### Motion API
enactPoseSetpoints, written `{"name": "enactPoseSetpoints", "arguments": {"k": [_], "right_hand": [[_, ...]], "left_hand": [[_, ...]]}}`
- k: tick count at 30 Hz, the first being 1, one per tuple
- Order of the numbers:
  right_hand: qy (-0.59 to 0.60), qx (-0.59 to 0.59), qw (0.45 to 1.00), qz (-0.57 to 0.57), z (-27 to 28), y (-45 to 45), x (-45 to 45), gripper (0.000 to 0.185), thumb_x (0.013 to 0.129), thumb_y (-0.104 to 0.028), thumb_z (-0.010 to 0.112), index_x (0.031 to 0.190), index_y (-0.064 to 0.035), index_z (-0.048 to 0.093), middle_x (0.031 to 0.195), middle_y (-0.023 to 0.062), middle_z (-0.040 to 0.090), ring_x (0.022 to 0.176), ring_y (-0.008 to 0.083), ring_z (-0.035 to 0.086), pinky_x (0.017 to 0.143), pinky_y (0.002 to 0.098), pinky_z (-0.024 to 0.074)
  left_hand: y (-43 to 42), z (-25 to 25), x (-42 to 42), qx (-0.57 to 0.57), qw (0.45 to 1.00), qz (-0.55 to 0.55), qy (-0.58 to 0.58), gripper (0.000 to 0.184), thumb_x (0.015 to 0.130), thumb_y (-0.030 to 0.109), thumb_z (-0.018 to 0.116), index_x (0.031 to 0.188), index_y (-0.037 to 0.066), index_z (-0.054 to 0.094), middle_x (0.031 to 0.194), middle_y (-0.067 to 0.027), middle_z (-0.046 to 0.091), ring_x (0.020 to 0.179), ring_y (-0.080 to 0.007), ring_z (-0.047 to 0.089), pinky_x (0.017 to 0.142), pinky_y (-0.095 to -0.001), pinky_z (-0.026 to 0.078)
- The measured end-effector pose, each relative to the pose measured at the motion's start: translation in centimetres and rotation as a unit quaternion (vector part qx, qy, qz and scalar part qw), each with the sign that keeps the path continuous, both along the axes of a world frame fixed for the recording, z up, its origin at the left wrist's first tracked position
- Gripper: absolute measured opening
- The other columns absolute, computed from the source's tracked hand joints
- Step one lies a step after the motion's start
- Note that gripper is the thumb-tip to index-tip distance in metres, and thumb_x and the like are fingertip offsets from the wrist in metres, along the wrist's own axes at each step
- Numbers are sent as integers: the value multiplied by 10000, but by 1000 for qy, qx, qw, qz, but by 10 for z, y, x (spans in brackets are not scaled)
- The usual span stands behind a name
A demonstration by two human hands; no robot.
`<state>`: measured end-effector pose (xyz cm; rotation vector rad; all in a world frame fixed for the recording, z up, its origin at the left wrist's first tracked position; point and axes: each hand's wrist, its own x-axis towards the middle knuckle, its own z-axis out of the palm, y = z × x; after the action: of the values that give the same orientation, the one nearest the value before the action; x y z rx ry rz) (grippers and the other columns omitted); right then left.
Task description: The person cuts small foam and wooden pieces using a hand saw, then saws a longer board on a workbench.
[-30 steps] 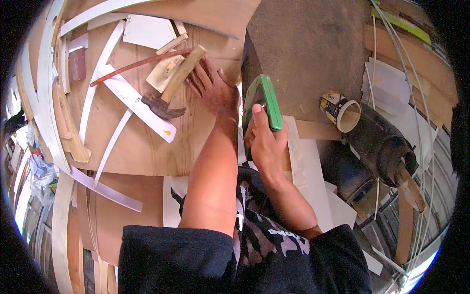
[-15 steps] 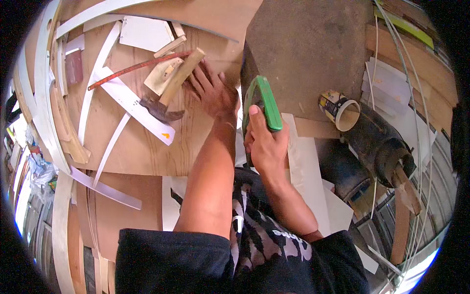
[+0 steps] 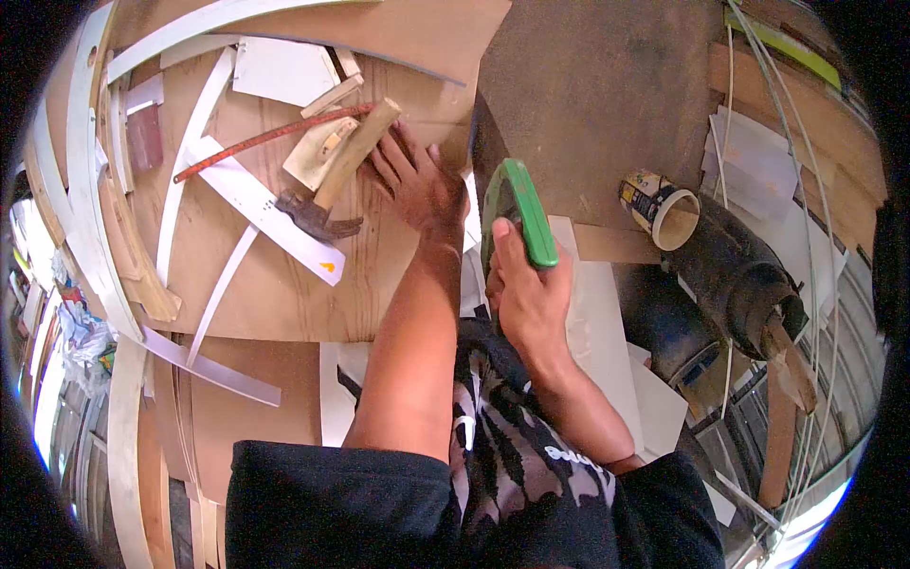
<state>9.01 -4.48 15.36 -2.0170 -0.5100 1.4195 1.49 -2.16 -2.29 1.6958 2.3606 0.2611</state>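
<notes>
My left hand (image 3: 424, 194) lies on a plywood sheet (image 3: 313, 303) near its right edge, fingers spread, holding nothing. Just left of its fingers rests a wooden-handled hammer (image 3: 351, 159) with a dark claw head. My right hand (image 3: 533, 302) is wrapped around a green-framed saw (image 3: 536, 220), beside the sheet's edge. The saw's blade is mostly hidden from me, so I cannot tell whether it touches the wood. A small wooden block (image 3: 308, 163) and a thin red strip (image 3: 246, 149) lie beside the hammer. Under the hammer head is a white strip (image 3: 270, 213).
Curved white strips (image 3: 194, 152) and wooden pieces (image 3: 142, 256) crowd the left side. To the right, a paint-stained tub (image 3: 675, 218) lies tipped beside a dark cylindrical object (image 3: 735, 270). Long thin rods (image 3: 804, 199) stand at the far right.
The right hand and the green saw have shifted slightly down and right, towards my body. The left hand stays on the plywood, and the whole view has moved a little.
</notes>
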Motion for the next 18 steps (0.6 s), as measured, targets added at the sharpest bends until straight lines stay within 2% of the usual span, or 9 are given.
{"name": "enactPoseSetpoints", "arguments": {"k": [3,4,5,9,11,13,14,17,18], "right_hand": [[-9,33,999,-18,-28,19,4,265,1000,-281,678,834,-107,565,617,-67,460,474,45,408,417,230,318],[31,11,999,-33,-30,31,6,260,1000,-283,678,842,-107,570,620,-68,463,474,46,405,418,229,318],[72,-23,996,-53,-26,35,3,255,1000,-286,679,849,-107,576,623,-68,466,474,46,403,419,228,318],[9,-9,1000,2,24,2,-5,294,1004,-302,668,830,-92,559,620,-58,466,466,50,411,412,238,324],[-7,2,1000,21,2,12,0,299,1006,-296,664,830,-80,557,614,-52,466,464,52,422,405,241,326],[20,-34,999,-26,-18,39,0,276,1009,-278,662,853,-72,565,611,-45,475,464,51,432,399,238,324],[52,-54,996,-46,-9,46,2,242,1006,-211,658,876,-9,638,633,-43,498,613,61,450,513,292,370],[-12,-33,999,25,24,16,0,256,1008,-228,657,862,-19,632,633,-48,494,608,65,449,515,291,369],[0,-36,999,27,36,11,-3,266,1010,-239,656,855,-25,625,645,-46,498,609,69,449,521,288,370]], "left_hand": [[-1,-1,-2,-19,1000,1,-12,639,995,305,482,1538,-3,345,1597,-216,295,1479,-431,242,1226,-617,120],[6,-3,0,-11,1000,4,-12,639,995,305,482,1538,-3,345,1597,-216,295,1479,-431,242,1226,-617,120],[3,0,-2,-16,1000,4,-12,639,998,309,479,1539,-2,344,1599,-213,293,1483,-430,234,1227,-618,117],[1,6,0,-53,999,-8,9,631,1015,328,439,1542,-5,337,1604,-208,285,1490,-430,213,1227,-623,100],[3,5,0,-50,999,-13,11,627,1020,330,429,1540,-7,337,1602,-209,287,1484,-440,216,1224,-627,98],[1,3,-2,-26,1000,-7,-13,623,1022,328,438,1542,0,338,1605,-207,282,1478,-442,232,1217,-628,120],[1,2,-3,-25,1000,-8,-13,623,1022,328,438,1542,0,338,1605,-207,282,1478,-442,232,1217,-628,120],[10,-3,3,-20,999,26,-30,618,1021,331,441,1540,9,349,1602,-202,294,1468,-443,257,1208,-620,157],[8,5,0,-39,999,4,1,623,1018,329,448,1544,12,342,1604,-197,294,1466,-434,267,1210,-611,161]]}}
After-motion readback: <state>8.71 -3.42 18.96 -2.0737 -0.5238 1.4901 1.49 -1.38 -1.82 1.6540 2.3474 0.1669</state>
